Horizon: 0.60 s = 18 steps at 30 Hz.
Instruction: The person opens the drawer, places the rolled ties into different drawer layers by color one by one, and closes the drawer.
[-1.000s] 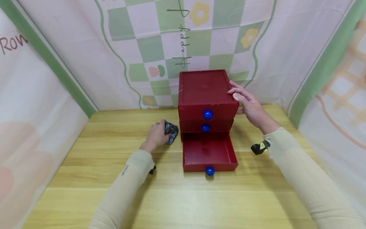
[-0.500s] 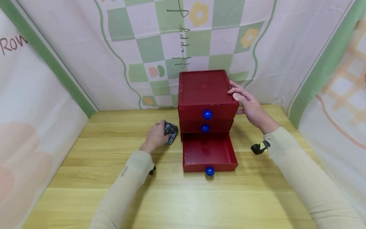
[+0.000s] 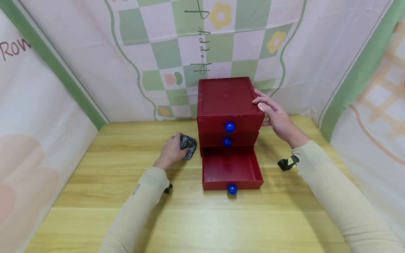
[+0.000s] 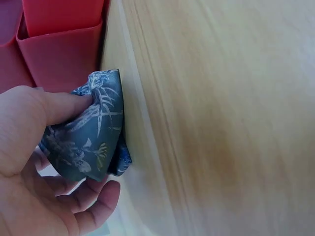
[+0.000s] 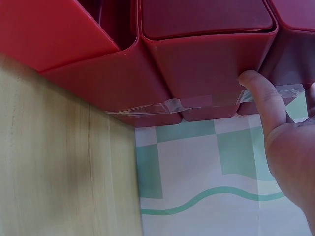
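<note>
A red three-drawer cabinet [image 3: 225,96] with blue knobs stands at the back of the table. Its bottom drawer [image 3: 215,185] is pulled out, and the inside that shows is bare. To the left of the cabinet, my left hand [image 3: 171,151] holds a folded dark blue-grey cloth [image 3: 189,147] close over the table. The left wrist view shows the cloth's [image 4: 91,132] white plant pattern, with the thumb on one side and fingers curled behind it. My right hand [image 3: 276,119] rests against the cabinet's upper right side, fingers extended. In the right wrist view the thumb [image 5: 263,93] touches the red side wall.
Clear tape [image 5: 172,104] runs across the cabinet's side. The pale wooden table [image 3: 202,225] reaches back to a checked fabric wall [image 3: 166,52] behind the cabinet. More fabric hangs at left and right.
My left hand and the cloth have shifted very slightly left, away from the cabinet. The right hand, cabinet and pulled-out drawer stay as they were.
</note>
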{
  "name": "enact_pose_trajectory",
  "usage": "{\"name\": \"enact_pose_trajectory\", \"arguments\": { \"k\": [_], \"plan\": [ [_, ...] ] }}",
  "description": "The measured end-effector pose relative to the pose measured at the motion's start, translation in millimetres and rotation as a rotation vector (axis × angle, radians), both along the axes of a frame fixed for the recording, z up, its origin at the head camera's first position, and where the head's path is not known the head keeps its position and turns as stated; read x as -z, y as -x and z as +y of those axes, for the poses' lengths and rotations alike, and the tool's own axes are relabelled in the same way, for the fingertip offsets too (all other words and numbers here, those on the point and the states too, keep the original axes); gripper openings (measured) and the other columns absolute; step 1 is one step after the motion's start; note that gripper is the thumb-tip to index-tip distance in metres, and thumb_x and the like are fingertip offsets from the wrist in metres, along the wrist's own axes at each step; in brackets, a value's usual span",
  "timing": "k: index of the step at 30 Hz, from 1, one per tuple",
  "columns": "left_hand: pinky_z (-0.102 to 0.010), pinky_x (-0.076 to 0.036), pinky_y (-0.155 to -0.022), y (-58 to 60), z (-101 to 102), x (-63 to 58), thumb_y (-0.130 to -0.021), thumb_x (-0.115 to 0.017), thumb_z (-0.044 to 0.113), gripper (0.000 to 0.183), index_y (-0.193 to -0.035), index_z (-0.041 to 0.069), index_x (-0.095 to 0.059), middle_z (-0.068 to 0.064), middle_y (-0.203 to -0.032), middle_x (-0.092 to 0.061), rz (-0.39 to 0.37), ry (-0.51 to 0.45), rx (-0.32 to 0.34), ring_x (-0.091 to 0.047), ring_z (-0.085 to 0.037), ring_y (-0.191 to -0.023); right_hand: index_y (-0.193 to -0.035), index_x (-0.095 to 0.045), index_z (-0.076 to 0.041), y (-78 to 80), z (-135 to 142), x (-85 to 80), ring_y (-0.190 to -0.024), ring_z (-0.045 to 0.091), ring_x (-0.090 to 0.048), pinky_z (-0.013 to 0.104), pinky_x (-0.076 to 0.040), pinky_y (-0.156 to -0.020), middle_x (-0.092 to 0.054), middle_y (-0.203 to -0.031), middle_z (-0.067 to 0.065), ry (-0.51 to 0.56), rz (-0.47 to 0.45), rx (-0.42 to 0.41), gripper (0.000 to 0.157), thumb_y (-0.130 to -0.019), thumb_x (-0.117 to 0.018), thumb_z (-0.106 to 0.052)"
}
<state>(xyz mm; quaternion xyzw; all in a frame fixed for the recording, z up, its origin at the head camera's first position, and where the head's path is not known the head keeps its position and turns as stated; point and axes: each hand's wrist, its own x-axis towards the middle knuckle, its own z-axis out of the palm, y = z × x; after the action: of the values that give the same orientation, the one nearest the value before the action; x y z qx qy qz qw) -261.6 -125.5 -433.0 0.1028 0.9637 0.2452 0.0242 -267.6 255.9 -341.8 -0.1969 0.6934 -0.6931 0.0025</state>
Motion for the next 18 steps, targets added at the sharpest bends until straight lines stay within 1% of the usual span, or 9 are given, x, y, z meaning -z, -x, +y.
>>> {"name": "enact_pose_trajectory", "arguments": {
  "k": [5,8,13,18],
  "plan": [
    [-0.050,-0.050,-0.100,2.0,-6,3.2,-0.086,-0.082,0.019,0.067,-0.141,0.001,-0.047,-0.021,-0.130,-0.060,-0.024,-0.168,-0.002,-0.059,-0.036,-0.118,-0.126,-0.063,-0.013,-0.5,0,-0.2,-0.143,0.027,-0.033,0.035,-0.061,-0.070,-0.022,-0.166,-0.010,-0.004,-0.001,0.000,0.027,-0.108,-0.052,-0.030],
    [-0.049,-0.049,-0.101,3.0,-10,5.0,-0.083,-0.084,0.017,0.068,-0.140,0.001,-0.050,-0.020,-0.130,-0.061,-0.040,-0.244,0.001,-0.059,-0.035,-0.118,-0.126,-0.063,-0.014,-0.4,0,-0.2,-0.143,0.027,-0.034,0.035,-0.061,-0.069,-0.022,-0.166,-0.010,-0.005,0.000,0.003,0.027,-0.108,-0.052,-0.030],
    [-0.048,-0.051,-0.098,1.4,-16,5.6,-0.082,-0.085,0.021,0.069,-0.140,0.002,-0.052,-0.018,-0.125,-0.063,-0.071,-0.331,0.002,-0.062,-0.033,-0.113,-0.126,-0.063,-0.013,-0.2,0,-0.1,-0.142,0.027,-0.036,0.035,-0.061,-0.069,-0.022,-0.166,-0.010,-0.007,0.001,0.008,0.028,-0.107,-0.052,-0.030],
    [-0.043,-0.055,-0.091,-4.4,-19,1.3,-0.080,-0.086,0.021,0.065,-0.134,0.000,-0.056,-0.018,-0.117,-0.064,-0.110,-0.429,0.011,-0.063,-0.030,-0.104,-0.126,-0.063,-0.013,0.2,-1,-0.2,-0.143,0.028,-0.034,0.035,-0.061,-0.070,-0.022,-0.166,-0.010,-0.013,0.000,0.007,0.028,-0.107,-0.052,-0.030]
  ]
}}
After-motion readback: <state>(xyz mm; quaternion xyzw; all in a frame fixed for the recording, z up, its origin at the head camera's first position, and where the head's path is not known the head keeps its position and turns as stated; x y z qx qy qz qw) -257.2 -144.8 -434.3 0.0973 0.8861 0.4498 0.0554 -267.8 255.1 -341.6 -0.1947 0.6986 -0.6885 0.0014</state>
